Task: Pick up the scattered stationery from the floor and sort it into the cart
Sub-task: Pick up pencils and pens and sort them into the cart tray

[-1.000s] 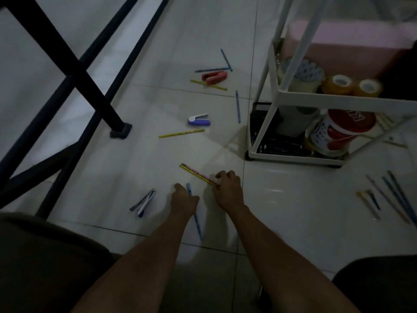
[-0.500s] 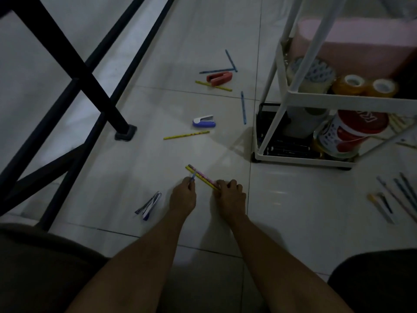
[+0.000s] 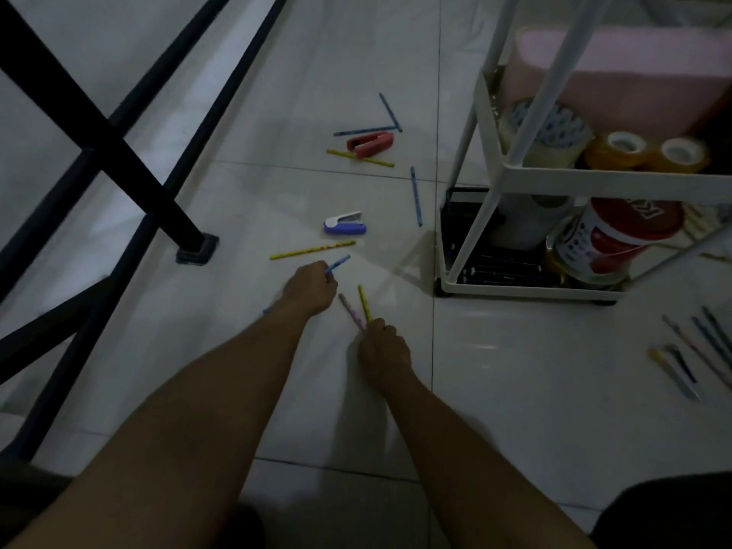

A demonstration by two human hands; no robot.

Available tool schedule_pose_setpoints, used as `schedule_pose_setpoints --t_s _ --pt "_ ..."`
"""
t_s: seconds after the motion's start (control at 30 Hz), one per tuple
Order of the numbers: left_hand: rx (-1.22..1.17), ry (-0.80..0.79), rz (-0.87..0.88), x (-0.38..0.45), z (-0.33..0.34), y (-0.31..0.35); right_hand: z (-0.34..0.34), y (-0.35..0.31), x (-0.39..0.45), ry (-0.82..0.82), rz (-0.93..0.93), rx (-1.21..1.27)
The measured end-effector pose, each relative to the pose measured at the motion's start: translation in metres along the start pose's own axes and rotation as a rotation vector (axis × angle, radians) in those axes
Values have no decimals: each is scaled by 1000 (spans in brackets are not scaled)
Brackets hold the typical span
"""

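You are early in the job. Your left hand (image 3: 313,289), at the centre of the frame, grips a blue pen (image 3: 338,265) whose tip sticks out toward the upper right. Your right hand (image 3: 382,348), just below and to the right of it, pinches 2 pencils, a yellow pencil (image 3: 364,303) and a pink pencil (image 3: 350,311), fanned upward from the fingers. So 3 pieces are in hand, none of them in the cart (image 3: 511,285) yet.

Much is left on the floor (image 3: 198,390). Just above your left hand lies a long yellow pencil (image 3: 313,250), and above that a blue stapler (image 3: 344,225). Higher, in the upper middle of the frame, a red stapler (image 3: 370,143) lies on another yellow pencil (image 3: 380,162), with 2 blue pens (image 3: 366,131) touching at their right ends just above it. 1 more blue pen (image 3: 415,196) lies close to the cart's left edge. At the right edge of the frame a bundle of pens and pencils (image 3: 693,346) is spread on the tiles; their count is too blurred to tell.

The cart stands at the upper right. Its middle shelf carries tape rolls (image 3: 630,146), its bottom tray a black mesh holder (image 3: 459,231) and a red tin (image 3: 610,239). By my judgement, most of the sorting is yet to come: roughly 7 loose pieces plus the right-hand bundle.
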State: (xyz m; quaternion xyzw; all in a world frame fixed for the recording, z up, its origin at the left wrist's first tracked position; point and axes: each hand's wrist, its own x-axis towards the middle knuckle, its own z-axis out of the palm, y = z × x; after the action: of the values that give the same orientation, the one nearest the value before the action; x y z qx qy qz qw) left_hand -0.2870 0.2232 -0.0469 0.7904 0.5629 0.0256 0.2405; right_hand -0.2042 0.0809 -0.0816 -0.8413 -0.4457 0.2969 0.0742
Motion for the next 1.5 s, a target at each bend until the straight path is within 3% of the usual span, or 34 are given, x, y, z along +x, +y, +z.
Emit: schedule_pose_setpoints --t_s 0.2,0.43,0.63,0.73,1.0,1.13,1.3,1.43,1.5 --pt "127 48 -72 31 4 -8 1 3 19 -7 22 62" --pt "375 -124 -56 53 13 -13 -9 10 18 -27 -31 178" --pt "384 151 17 37 32 -13 -19 11 20 -127 15 275" --pt "432 214 67 30 36 -14 -19 10 20 -164 54 305" --pt "396 56 60 19 38 -4 -23 14 7 -130 86 505" --pt "91 -40 16 10 29 13 -28 13 2 -60 28 631" --pt "-563 -217 -173 10 8 46 -53 8 4 61 45 721" --pt "-971 -311 -280 2 -11 77 -67 5 10 22 153 796" --pt "-1073 -370 -235 -4 -14 88 -69 2 7 22 134 790"
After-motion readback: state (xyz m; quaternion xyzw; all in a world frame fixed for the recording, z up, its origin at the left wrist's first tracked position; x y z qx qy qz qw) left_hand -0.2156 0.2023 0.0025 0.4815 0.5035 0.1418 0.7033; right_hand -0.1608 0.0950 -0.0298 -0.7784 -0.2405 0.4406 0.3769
